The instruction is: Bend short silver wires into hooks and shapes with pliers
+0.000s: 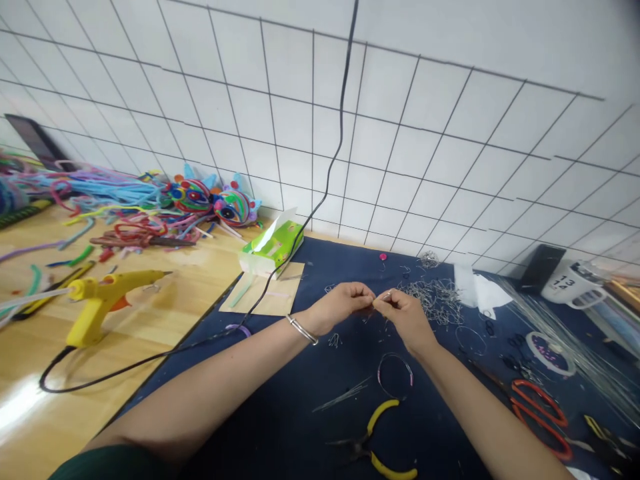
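Over the navy cloth (295,380), your right hand (406,321) pinches a tiny silvery piece (387,296); your left hand (343,308) has thumb and finger together beside it, on what I can't tell. Tangled wire (436,303) heaps just beyond, curved yellow pliers (357,448) lie nearer you, and a slack black cord (341,120) skirts your left forearm (225,377).

"What carries everything?"
"A wooden table (195,293), bare at left, navy cover (280,400) across centre and right."
"On the bare wood?"
"Glue gun (97,303) at lower left, pipe cleaners (117,195) above it."
"And the cover?"
"Wire tangle (440,301) right of centre, pliers (358,448) at bottom centre, red-handled scissors (543,413) at lower right."
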Available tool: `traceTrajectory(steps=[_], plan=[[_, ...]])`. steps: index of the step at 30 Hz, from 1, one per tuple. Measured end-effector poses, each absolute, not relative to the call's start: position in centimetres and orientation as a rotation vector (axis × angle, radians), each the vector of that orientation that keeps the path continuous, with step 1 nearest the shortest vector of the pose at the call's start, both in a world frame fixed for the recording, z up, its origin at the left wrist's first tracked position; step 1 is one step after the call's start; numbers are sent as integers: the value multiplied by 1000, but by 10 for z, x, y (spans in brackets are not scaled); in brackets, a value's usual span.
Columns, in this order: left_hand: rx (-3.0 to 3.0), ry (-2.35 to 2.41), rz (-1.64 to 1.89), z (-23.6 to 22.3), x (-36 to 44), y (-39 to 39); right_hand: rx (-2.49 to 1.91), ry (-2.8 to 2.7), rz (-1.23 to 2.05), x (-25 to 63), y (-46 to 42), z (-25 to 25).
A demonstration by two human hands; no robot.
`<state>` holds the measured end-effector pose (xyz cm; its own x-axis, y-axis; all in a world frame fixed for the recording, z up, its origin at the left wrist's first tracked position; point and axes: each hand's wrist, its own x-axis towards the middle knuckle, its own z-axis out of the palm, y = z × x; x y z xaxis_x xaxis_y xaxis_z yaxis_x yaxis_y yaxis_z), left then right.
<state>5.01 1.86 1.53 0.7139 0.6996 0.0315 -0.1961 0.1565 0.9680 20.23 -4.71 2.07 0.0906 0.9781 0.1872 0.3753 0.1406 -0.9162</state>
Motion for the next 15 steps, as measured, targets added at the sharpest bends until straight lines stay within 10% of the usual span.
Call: traceTrajectory(steps=[15], plan=[[1232, 522, 527, 4, 61, -9, -1421, -1382, 750, 206, -70, 17]])
